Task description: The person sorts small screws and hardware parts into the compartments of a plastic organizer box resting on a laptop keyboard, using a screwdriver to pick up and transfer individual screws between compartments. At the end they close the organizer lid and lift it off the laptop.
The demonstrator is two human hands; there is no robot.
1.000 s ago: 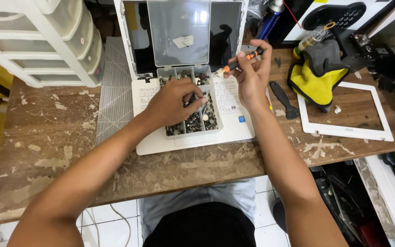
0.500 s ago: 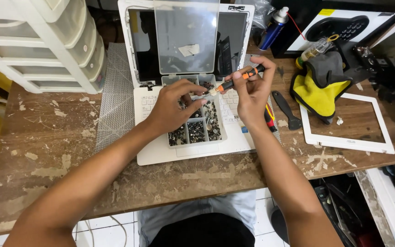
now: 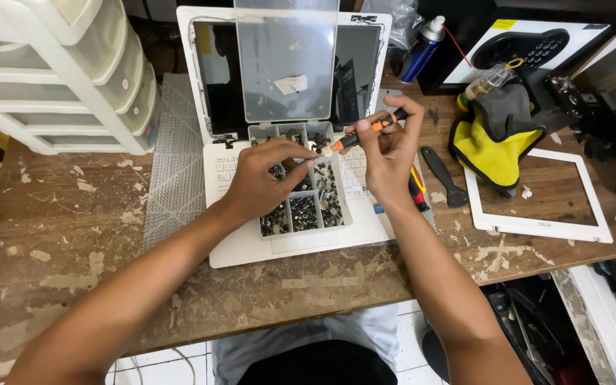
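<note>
Scarred wooden desk (image 3: 73,264), head view only: one white laptop (image 3: 251,242) open, one clear compartmented screw box (image 3: 301,207) sitting on its keyboard, lid up. Right hand (image 3: 388,153) fingers closed around one orange-and-black precision screwdriver (image 3: 365,130), tip just above the box. Left hand (image 3: 262,178) fingers pinched at the tip; what they pinch is too small to tell. Driver looks light and stiff; hold the knurled handle, not the thin shaft. Screws likely tiny, slippery, easy to drop. Also: one spray can (image 3: 422,46), one yellow cloth (image 3: 497,142), one black pry tool (image 3: 442,175), one white bezel frame (image 3: 536,192).
</note>
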